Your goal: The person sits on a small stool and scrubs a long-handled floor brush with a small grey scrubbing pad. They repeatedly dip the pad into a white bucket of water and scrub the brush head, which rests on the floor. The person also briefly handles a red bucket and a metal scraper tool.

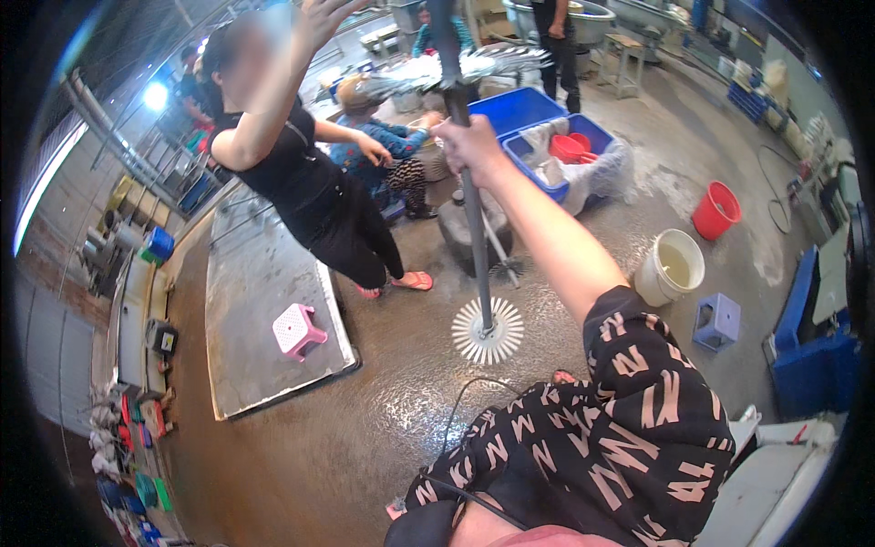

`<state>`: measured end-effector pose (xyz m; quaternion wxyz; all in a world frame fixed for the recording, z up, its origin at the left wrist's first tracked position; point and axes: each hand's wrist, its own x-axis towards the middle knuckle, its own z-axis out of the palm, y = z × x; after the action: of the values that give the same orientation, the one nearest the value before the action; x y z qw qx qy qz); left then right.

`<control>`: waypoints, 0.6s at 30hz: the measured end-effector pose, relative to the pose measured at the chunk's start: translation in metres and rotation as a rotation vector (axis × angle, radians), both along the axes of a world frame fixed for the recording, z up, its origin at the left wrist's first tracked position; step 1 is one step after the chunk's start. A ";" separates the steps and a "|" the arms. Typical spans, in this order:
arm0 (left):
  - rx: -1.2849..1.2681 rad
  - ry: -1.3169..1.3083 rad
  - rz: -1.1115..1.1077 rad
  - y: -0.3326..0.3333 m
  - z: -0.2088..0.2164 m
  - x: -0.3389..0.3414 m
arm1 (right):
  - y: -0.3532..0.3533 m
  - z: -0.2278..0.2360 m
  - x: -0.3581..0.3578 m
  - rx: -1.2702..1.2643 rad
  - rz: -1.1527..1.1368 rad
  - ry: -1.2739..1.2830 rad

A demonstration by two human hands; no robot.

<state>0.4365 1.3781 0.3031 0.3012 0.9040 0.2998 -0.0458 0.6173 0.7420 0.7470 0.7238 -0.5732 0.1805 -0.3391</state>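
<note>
My right hand [469, 146] is closed around a dark grey pole [476, 223], with the arm stretched out ahead of me. At the pole's lower end is a round disc with white radial slats [488, 332], close over the wet floor. A wider, blurred fringed disc [465, 71] surrounds the pole above my hand. Beside the pole is a dark, rounded block [463, 239], with a thin grey rod [497, 242] leaning near it. My left hand does not show.
A person in black [301, 173] stands ahead on the left, one arm raised, and others sit or stand behind. A pink stool [299, 332] rests on a low platform [246, 369]. To the right are blue tubs [519, 111], a white bucket [668, 267], a red bucket [716, 211] and a lilac stool [716, 321].
</note>
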 end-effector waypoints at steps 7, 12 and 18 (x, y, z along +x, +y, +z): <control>-0.011 -0.116 -0.255 -0.072 -0.029 0.008 | -0.136 0.048 -0.226 -0.054 -0.342 -0.091; -0.142 0.009 -0.444 -0.241 0.026 0.006 | -0.234 0.060 -0.438 -0.139 -0.585 -0.084; 0.040 -0.011 -0.828 -0.396 0.036 -0.039 | -0.296 0.070 -0.638 -0.188 -0.918 -0.038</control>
<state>0.3971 0.9819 0.3393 0.2414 0.9541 -0.0900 -0.1527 -0.0209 0.4462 0.8169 0.4472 -0.4908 0.3704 -0.6495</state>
